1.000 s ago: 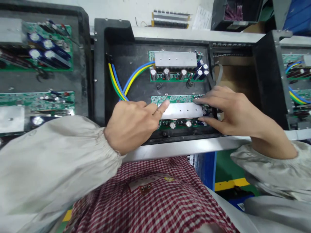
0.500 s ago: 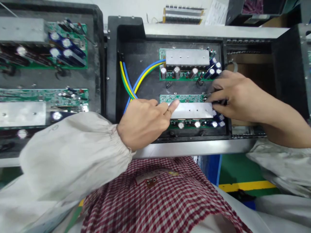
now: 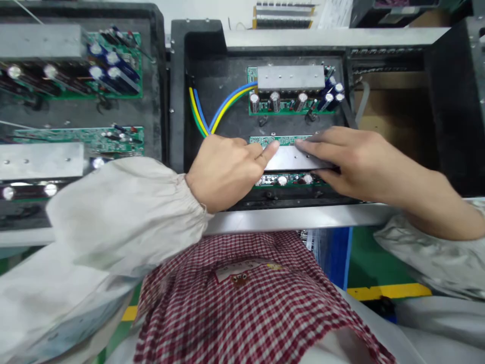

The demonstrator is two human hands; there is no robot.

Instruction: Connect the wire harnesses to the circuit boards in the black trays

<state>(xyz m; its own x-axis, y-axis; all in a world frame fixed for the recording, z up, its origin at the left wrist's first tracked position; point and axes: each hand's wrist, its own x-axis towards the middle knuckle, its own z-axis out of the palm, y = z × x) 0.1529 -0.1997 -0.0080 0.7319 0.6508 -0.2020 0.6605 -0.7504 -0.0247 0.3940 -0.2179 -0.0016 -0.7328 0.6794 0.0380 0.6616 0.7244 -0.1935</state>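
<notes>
Inside a black tray [image 3: 223,119] lies the near green circuit board [image 3: 282,140], topped by a long silver heat sink [image 3: 288,158]. My left hand [image 3: 231,172] is closed at the heat sink's left end, one fingertip pressing its top edge. Blue and yellow-green wires [image 3: 217,121] run under that hand; whether they are held is hidden. My right hand [image 3: 356,159] grips the heat sink's right end, fingers on the far side and thumb on the near side. It covers the board's right end. Behind lies a similar board with its own heat sink [image 3: 291,78] and upright capacitors.
Another black tray [image 3: 153,116] on the left holds two similar boards. Right of the boards is an open bay [image 3: 397,108] with cardboard in it. A metal rail [image 3: 295,218] runs along the front. Pin strips [image 3: 282,15] and a dark box [image 3: 390,15] stand behind.
My right hand has moved left from the capacitors at the board's right end onto the heat sink. My left hand keeps its place there. The whole view has shifted slightly.
</notes>
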